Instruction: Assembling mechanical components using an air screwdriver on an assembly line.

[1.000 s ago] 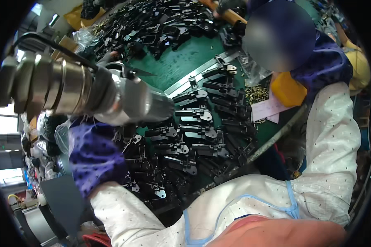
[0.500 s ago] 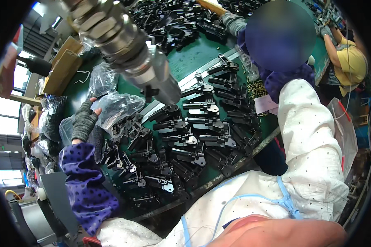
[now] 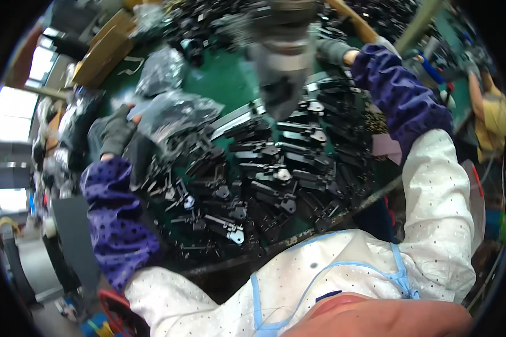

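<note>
Head view: metal tool (image 3: 284,64), slanted earlier, now near-upright. Bag (image 3: 180,115) on bench (image 3: 226,81), just beside left hand (image 3: 119,129), fingers parted; long axis left-right, corner pointing right. Right hand (image 3: 336,51): grip unclear.

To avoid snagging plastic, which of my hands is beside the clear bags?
Your left hand: it is beside the clear bags; your right hand is farther off, near the wooden strip.
</note>
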Action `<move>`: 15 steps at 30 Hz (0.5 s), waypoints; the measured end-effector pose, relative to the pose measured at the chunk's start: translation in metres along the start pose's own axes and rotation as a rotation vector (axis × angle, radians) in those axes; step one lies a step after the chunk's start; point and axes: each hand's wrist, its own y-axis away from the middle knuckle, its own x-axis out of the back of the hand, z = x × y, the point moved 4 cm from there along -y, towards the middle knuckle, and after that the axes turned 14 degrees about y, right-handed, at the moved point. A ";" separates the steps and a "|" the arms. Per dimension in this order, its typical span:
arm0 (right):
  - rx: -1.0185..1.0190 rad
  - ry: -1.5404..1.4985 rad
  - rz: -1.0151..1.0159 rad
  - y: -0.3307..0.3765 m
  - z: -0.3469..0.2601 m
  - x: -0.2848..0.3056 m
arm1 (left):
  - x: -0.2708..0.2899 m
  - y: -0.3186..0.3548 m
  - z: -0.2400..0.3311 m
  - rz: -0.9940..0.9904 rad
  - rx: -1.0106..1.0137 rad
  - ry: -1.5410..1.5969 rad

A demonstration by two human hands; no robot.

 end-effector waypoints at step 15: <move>-0.062 0.107 -0.053 0.113 -0.043 0.163 | -0.085 -0.073 -0.002 0.158 -0.010 -0.081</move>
